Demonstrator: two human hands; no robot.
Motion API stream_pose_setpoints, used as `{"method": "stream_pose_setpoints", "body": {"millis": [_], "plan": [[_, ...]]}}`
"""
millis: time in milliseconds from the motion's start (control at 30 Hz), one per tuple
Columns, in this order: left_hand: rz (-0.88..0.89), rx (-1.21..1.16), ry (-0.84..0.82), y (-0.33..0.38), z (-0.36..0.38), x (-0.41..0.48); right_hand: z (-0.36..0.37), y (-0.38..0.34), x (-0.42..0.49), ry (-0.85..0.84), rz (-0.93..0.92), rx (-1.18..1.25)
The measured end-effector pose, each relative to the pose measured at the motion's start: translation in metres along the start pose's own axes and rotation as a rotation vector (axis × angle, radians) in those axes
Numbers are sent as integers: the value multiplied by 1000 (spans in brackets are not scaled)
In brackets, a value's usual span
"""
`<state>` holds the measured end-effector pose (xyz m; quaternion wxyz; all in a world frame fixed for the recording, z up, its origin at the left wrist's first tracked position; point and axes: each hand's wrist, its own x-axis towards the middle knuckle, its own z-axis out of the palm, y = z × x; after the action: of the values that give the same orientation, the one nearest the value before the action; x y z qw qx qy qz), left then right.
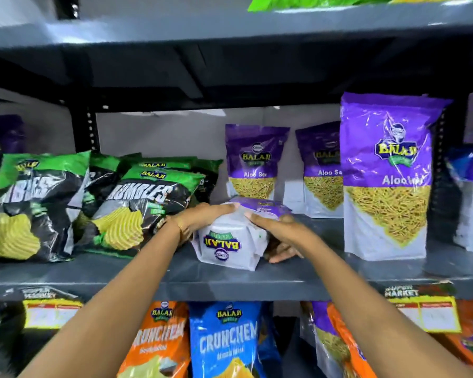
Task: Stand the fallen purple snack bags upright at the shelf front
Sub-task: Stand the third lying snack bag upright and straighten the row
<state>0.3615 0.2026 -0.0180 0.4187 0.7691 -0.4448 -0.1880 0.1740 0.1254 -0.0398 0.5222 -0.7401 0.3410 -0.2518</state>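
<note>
The fallen purple snack bag (231,236) lay between the left hand (202,216) and right hand (277,231), both grips apparently clasping its sides.

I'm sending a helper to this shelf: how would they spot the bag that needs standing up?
On the middle grey shelf, look between the green-and-black chip bags and the tall purple bag at the front. The fallen bag lies flat there, held by the left hand and right hand. Unlike its upright neighbours, its logo reads upside down.
</note>
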Motion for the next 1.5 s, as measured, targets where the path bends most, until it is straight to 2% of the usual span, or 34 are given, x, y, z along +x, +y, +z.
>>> {"method": "stream_pose_setpoints", "body": {"millis": [67,167,300,433,533,700,833,933,1000,1067,1133,1200,1333,1433,1500], "plan": [[96,-41,99,-3,2,-7,-2,4,-4,-6,-120,39],[263,-190,70,-5,7,-18,-12,1,-5,5,-270,44],[383,-210,180,5,13,-20,-27,-15,11,59,-338,-66],[376,-85,243,9,28,8,-26,-13,52,35,-346,-69],[337,24,324,11,43,38,-20,-6,84,131,-328,-25],[272,52,340,14,54,77,-13,3,120,237,-328,48],[278,-43,344,7,60,88,-10,17,130,279,-318,177],[306,-68,418,-1,63,87,-17,17,131,225,-234,296],[283,-4,493,-2,64,85,-23,14,135,205,-206,460],[271,33,571,-2,66,82,-26,13,137,234,-193,521],[264,-35,597,-3,68,78,-27,16,136,324,-133,545],[235,-157,573,-6,70,76,-31,23,137,376,-115,557],[223,-363,424,-9,76,75,-36,30,133,349,-163,440],[260,-397,325,-7,70,74,-33,32,132,174,-245,550],[230,-544,119,-8,65,76,-32,33,130,-1,-266,664]]}}
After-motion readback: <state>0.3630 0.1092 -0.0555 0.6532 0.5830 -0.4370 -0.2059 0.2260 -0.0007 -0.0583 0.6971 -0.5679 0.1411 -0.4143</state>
